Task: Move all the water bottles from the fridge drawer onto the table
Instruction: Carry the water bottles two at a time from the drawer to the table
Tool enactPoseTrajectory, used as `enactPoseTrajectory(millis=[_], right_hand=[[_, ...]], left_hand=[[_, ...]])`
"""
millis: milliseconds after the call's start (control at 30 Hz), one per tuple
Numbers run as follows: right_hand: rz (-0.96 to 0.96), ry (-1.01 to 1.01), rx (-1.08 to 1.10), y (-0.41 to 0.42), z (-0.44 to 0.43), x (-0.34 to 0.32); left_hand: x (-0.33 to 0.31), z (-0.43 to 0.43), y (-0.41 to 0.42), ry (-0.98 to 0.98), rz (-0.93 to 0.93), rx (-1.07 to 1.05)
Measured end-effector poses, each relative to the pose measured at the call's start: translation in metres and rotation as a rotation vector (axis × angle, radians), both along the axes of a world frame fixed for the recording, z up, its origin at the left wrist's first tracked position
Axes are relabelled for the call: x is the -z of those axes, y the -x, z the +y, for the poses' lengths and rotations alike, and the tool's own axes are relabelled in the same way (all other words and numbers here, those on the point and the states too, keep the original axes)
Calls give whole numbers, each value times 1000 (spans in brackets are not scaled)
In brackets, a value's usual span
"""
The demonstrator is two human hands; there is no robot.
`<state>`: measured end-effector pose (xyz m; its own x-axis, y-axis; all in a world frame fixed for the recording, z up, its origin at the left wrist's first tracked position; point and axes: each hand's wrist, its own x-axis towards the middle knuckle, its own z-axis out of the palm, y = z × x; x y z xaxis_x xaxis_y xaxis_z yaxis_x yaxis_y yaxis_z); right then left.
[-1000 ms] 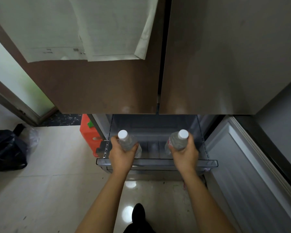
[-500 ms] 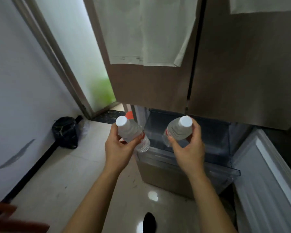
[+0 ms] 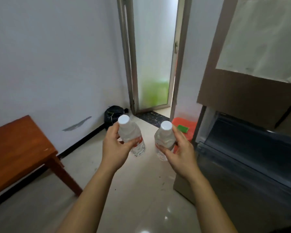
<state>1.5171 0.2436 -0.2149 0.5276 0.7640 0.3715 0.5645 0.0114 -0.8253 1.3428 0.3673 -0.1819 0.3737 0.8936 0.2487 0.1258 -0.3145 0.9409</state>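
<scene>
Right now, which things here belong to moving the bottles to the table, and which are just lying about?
Job: left bottle, right bottle, table, fridge drawer.
Lying about: black bag, red plastic item, green pad on it, paper sheet.

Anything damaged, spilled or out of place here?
A dark scuff mars the wall left of the door, and the drawer stands open. The left hand grips the left bottle, the right hand the right bottle, both capped; no spill shows.
</scene>
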Motion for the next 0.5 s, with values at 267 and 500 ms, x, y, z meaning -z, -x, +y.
enactPoseTrajectory(millis=[267, 500], right_hand=[[-26, 29, -252, 205, 151, -3], [-51, 34, -556, 366, 266, -3]], left_hand=[[13, 98, 238, -25, 36, -281], [29, 164, 412, 25, 87, -541]])
